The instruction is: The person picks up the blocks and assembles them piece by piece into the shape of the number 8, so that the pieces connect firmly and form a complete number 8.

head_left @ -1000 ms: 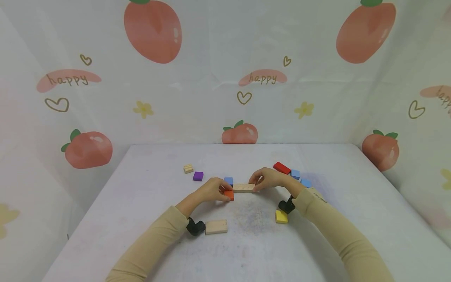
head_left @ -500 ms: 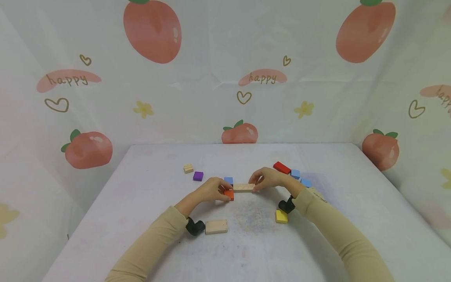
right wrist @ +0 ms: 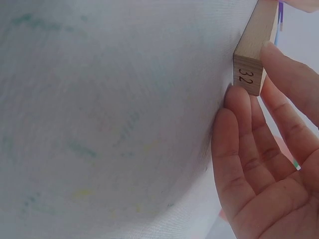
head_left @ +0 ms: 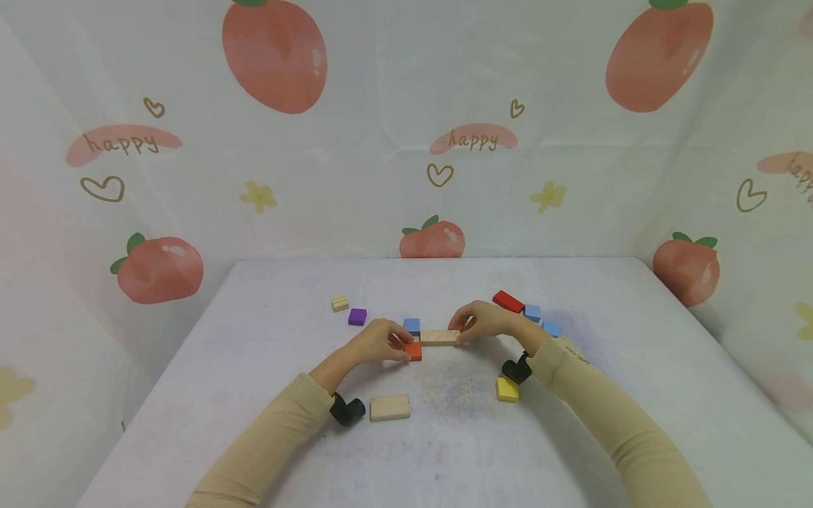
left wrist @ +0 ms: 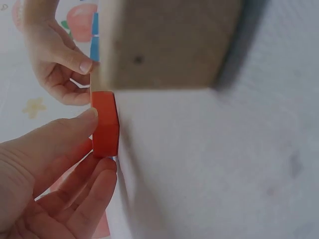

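In the head view, my left hand is at the left side of a small red-orange wooden block. The left wrist view shows its thumb on one edge of the block and curled fingertips at the end. Behind that block sits a light blue block. A long plain wooden block lies just to the right of these two. My right hand pinches its right end, thumb on one face, fingers below. The right wrist view shows the number 32 on this end of the plain block.
A wide plain block lies near my left wrist, a yellow block by my right wrist. Back right are a red block and blue blocks. Back left are a purple block and a small ridged wooden piece.
My left hand has shifted slightly left, showing more of the red-orange block. My right hand and the long plain block stay practically where they were.
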A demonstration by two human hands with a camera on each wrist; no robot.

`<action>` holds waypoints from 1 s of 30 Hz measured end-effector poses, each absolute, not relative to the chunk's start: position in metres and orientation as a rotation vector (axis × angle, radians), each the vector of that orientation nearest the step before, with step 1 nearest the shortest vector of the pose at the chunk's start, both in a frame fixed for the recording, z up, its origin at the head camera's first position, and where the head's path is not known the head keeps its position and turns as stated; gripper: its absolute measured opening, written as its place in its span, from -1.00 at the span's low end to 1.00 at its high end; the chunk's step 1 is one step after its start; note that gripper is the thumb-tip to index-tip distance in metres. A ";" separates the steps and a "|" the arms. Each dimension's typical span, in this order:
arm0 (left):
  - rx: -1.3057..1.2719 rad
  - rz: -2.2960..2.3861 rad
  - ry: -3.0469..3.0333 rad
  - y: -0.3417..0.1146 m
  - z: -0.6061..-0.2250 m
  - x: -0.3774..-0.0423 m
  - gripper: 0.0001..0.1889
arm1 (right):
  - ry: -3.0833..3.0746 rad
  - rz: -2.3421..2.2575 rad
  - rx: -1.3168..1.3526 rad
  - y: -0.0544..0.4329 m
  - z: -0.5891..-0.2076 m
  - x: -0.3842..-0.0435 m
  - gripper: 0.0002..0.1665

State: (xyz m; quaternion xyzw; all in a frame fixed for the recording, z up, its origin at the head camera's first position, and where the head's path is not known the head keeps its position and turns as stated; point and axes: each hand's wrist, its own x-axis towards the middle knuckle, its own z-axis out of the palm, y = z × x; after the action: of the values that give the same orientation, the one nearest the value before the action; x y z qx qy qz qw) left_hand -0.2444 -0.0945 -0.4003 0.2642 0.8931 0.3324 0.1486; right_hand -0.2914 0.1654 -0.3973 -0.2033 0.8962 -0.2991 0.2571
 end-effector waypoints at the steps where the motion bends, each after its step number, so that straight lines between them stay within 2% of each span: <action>1: 0.760 0.959 2.569 -0.095 -0.401 -0.245 -0.69 | 2.433 -0.810 -0.550 0.165 -0.397 -0.291 -0.70; 17: 0.756 0.982 2.576 -0.095 -0.404 -0.244 -0.71 | 2.445 -0.960 -0.720 0.192 -0.383 -0.283 -0.60; 30: 0.781 0.982 2.591 -0.096 -0.406 -0.244 -0.70 | 2.516 -1.040 -0.715 0.229 -0.382 -0.270 -0.57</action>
State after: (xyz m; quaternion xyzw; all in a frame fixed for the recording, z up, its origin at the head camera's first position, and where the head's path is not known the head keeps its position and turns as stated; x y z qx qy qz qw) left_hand -0.2442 -0.0957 -0.4059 0.2688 0.8923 0.3383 0.1308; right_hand -0.2697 0.2286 -0.3821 -0.2505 0.8821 -0.3644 0.1626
